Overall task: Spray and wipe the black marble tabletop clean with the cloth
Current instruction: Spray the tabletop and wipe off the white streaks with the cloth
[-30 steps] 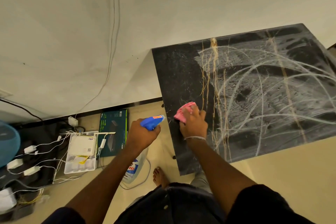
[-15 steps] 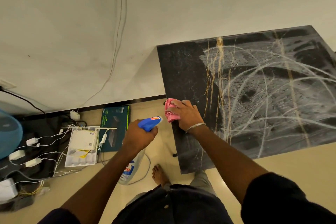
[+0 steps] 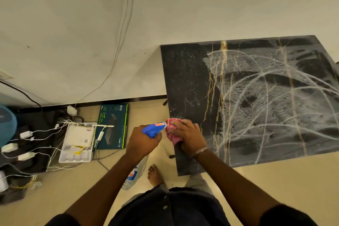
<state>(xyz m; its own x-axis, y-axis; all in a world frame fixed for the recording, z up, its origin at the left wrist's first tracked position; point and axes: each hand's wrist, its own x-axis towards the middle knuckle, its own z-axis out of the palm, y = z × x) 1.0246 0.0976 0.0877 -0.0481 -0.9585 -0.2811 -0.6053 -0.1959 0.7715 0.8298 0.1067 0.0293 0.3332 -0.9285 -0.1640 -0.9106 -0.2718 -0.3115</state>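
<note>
— Head view: what's changed?
— The right hand [image 3: 189, 137], fingers curled on the pink cloth [image 3: 172, 135], has slid to the black marble tabletop's [image 3: 183, 79] left edge.
— And the left hand [image 3: 141, 145]?
— It's clamped round the blue spray bottle [image 3: 152, 129], nozzle just beside the cloth. A green box [image 3: 111, 126] and chargers [image 3: 25, 134] lie on the floor.

Teal box [image 3: 112, 126] reads "Omada", "63 W"; white router [image 3: 79, 136] lbl "FIBER" w/ QR code.
</note>
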